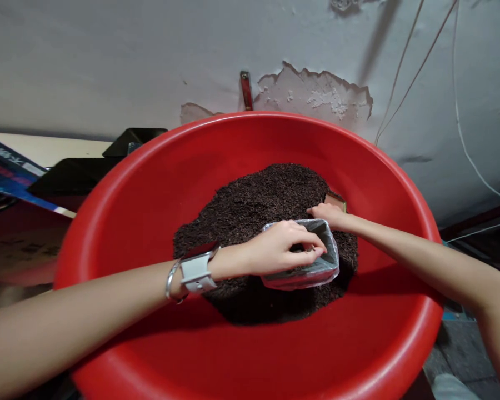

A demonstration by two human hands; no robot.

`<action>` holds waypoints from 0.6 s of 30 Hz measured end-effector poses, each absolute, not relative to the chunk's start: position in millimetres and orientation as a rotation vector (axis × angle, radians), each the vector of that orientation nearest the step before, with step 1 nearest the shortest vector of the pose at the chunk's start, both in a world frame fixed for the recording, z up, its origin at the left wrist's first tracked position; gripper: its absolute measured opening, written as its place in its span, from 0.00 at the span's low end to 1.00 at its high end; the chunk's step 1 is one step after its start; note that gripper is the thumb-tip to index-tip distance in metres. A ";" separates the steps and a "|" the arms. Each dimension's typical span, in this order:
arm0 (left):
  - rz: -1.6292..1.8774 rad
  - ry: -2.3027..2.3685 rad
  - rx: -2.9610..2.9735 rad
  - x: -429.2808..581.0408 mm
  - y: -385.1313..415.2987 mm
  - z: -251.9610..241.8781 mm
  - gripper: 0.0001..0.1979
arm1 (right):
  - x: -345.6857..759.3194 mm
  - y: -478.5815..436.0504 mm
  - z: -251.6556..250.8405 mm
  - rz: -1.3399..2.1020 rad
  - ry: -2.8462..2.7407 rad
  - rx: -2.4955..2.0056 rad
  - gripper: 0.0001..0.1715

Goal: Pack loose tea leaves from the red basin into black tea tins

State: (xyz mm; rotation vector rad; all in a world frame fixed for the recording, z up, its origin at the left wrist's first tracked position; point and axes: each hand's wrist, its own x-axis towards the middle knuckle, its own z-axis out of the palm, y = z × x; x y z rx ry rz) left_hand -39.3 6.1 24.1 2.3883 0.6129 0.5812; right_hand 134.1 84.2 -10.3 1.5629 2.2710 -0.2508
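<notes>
A heap of dark brown, tea-like loose bits (270, 191) lies in a big red plastic basin (141, 211). Over its front part is a small rectangular container lined with clear plastic (331, 261), its mouth facing up. My left hand (285, 247) reaches across this container, fingers bent down into its mouth with thumb and fingers close together; what they pinch is hidden. At the heap's right side, my right hand (329, 214) is closed about a small brown flat-faced piece with a thin light edge (335, 202). Most of that piece is hidden by the hand.
Behind the basin stands a wall with peeling paint (316, 94) and a red upright object (246, 90). Thin cords (416, 66) hang at right. Dark angular objects (75, 175) and a printed blue box (12, 172) sit at left, beside the basin rim.
</notes>
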 end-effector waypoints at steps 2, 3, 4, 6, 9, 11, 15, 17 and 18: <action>0.682 0.702 2.323 -41.1 6.3 27.6 0.11 | 134.1 91.0 -0.3 -0.217 2.376 1.649 0.21; 0.751 0.760 2.280 -41.9 6.3 28.9 0.11 | 133.8 92.8 5.5 -0.220 2.473 1.703 0.22; 0.822 0.824 2.235 -42.6 6.4 30.0 0.13 | 133.2 93.2 11.3 -0.249 2.596 1.757 0.21; 0.938 0.946 2.145 -44.0 7.3 32.0 0.17 | 131.0 89.6 22.1 -0.406 2.891 1.806 0.19; 1.061 1.065 2.023 -48.1 15.7 35.0 0.20 | 125.2 74.5 33.5 -0.798 3.261 1.643 0.14; 1.185 1.126 1.939 -53.4 29.8 35.3 0.20 | 120.3 60.6 37.2 -1.073 3.345 1.477 0.13; 1.330 1.354 1.794 -69.3 73.2 18.0 0.20 | 110.7 33.9 36.2 -1.425 3.231 1.250 0.12; 1.198 1.569 1.803 -77.1 89.7 -2.5 0.18 | 107.0 25.0 32.2 -1.427 3.201 1.126 0.12; 1.071 1.701 1.836 -80.1 93.5 -14.7 0.16 | 105.6 21.9 29.8 -1.396 3.192 1.078 0.12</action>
